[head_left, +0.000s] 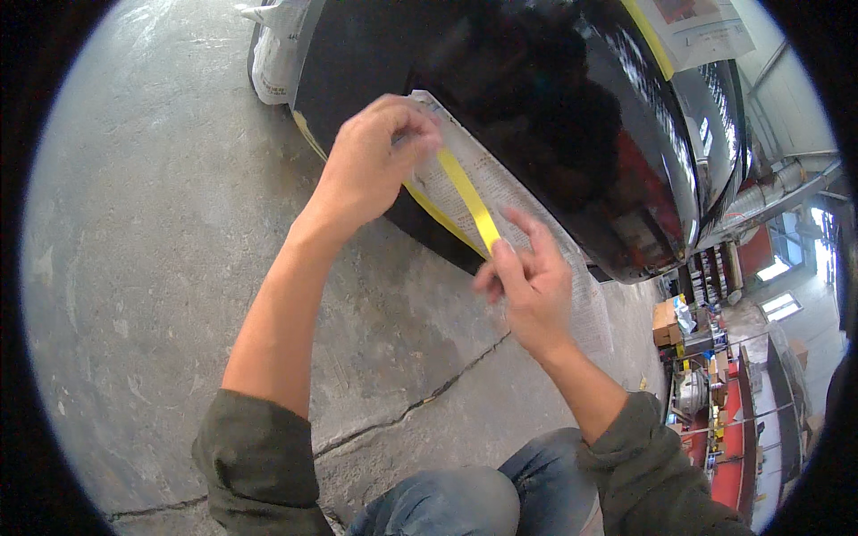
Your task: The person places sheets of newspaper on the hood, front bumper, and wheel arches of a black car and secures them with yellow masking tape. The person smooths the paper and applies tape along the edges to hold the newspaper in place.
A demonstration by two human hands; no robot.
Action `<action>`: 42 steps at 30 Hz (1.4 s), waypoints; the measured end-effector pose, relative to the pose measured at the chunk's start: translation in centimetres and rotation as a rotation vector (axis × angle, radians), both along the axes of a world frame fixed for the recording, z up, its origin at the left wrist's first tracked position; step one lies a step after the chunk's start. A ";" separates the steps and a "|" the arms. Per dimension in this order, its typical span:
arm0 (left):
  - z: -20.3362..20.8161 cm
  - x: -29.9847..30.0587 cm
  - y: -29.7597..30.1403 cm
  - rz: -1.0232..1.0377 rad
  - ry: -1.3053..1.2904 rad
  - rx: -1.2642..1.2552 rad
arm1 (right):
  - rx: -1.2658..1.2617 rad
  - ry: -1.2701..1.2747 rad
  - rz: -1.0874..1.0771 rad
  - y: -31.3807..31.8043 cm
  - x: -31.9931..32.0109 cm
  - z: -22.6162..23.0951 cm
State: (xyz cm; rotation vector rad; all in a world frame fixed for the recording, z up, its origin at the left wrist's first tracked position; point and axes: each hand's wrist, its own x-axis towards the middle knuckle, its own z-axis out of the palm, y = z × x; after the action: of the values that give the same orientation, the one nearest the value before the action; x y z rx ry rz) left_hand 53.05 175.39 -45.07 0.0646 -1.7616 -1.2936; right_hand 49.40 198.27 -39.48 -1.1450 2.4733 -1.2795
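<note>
A short strip of yellow masking tape [467, 194] is stretched between my two hands. Its upper end is pinched in the fingers of my left hand [371, 161], slightly blurred by motion. Thumb and fingers of my right hand [539, 290] hold the lower end, with the index finger raised. Behind the strip, a sheet of newspaper [487, 174] lies along the lower part of a glossy black car body [527, 80]. Another length of yellow tape [444, 221] runs along the newspaper's lower edge, on the black trim.
A cracked concrete floor [161, 268] spreads to the left and below. More paper [702, 31] is taped on the car at the upper right. White wrapping [275, 62] covers a part at the upper left. Cluttered red shelving [728, 429] stands at the right.
</note>
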 end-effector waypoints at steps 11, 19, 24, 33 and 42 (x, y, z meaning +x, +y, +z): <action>0.4 -1.5 -0.6 0.164 -0.001 0.184 | 0.194 0.158 -0.284 2.2 -5.6 1.2; 1.0 -2.2 -0.7 0.306 0.030 0.139 | 0.092 0.213 -0.358 1.1 -5.9 0.7; 1.1 -2.8 -0.4 0.332 0.066 0.214 | 0.026 0.176 -0.360 0.8 -5.9 0.4; 1.4 -3.0 -0.2 0.362 0.034 0.240 | 0.008 0.168 -0.392 0.5 -5.6 0.4; 2.7 -2.4 0.0 0.397 -0.059 0.422 | 0.009 0.172 -0.372 0.6 -5.8 0.4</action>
State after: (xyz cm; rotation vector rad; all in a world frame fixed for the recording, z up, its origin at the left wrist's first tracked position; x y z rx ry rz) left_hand 50.61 175.41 -42.39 0.6631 -1.4031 -1.3480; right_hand 43.62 198.91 -39.13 -0.8503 2.9207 -1.2975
